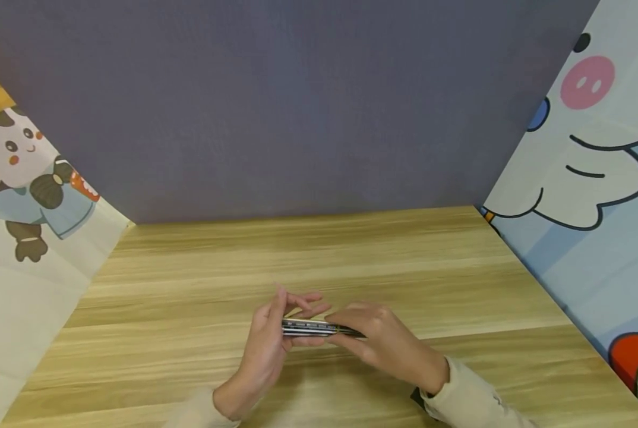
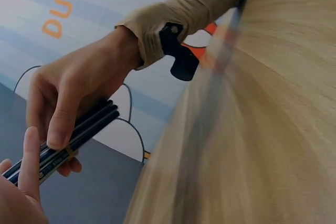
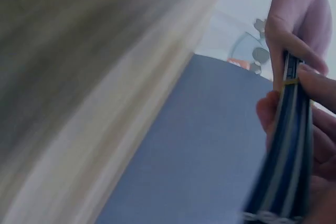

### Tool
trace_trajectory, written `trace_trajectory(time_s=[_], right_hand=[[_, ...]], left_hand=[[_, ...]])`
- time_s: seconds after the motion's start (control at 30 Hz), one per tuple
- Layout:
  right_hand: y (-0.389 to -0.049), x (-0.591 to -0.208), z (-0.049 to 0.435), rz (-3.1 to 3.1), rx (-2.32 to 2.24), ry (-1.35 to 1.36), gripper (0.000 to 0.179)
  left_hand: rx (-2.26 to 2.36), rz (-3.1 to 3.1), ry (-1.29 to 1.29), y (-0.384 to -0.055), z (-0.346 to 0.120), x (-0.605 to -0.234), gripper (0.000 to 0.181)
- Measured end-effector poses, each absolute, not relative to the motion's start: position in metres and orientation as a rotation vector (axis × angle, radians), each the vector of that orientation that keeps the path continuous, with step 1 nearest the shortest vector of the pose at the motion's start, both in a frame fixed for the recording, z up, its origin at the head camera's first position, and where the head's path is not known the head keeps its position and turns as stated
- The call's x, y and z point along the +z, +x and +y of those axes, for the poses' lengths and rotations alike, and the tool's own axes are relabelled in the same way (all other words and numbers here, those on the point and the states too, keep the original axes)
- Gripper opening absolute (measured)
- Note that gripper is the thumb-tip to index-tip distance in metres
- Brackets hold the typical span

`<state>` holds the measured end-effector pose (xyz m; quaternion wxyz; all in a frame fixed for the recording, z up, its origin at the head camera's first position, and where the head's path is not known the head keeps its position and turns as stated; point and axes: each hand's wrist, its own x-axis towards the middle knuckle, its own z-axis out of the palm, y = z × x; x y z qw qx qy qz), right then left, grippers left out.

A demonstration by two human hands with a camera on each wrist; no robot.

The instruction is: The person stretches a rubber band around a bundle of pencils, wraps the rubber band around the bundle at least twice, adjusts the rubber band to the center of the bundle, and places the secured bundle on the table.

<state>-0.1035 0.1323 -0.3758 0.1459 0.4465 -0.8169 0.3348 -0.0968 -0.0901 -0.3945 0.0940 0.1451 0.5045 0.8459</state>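
Observation:
A bundle of dark pencils (image 1: 308, 327) with pale stripes is bound by a yellow rubber band (image 2: 70, 151). My right hand (image 1: 380, 339) pinches the bundle by the band, thumb on one side and fingers on the other. At the opposite end my left hand (image 1: 268, 336) holds the pencils between its thumb and fingers, some of its fingers stretched out. One straight left finger (image 2: 31, 163) crosses the bundle in the left wrist view. The right wrist view has the pencils' flat ends (image 3: 270, 217) toward the camera, with the left hand (image 3: 299, 19) around the far end.
Both hands are over a wood-grain table (image 1: 217, 267). Behind it rises a grey-blue panel (image 1: 297, 119). Cartoon-printed walls stand at the left (image 1: 35, 297) and right (image 1: 591, 261). A black strap piece (image 2: 184, 64) sits at the right sleeve.

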Motion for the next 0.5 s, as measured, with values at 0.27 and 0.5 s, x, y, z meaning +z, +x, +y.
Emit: trace_trajectory(time_s=[0.27, 0.5], right_hand=[[-0.104, -0.366, 0.137, -2.614, 0.987, 1.169, 0.024], [-0.103, -0.372, 0.134, -2.457, 0.912, 1.237, 0.024]], left_hand=[[2.497, 1.452, 0.373, -0.102, -0.095, -0.393, 0.050], [2.515, 1.437, 0.377, -0.101, -0.093, -0.397, 0.053]])
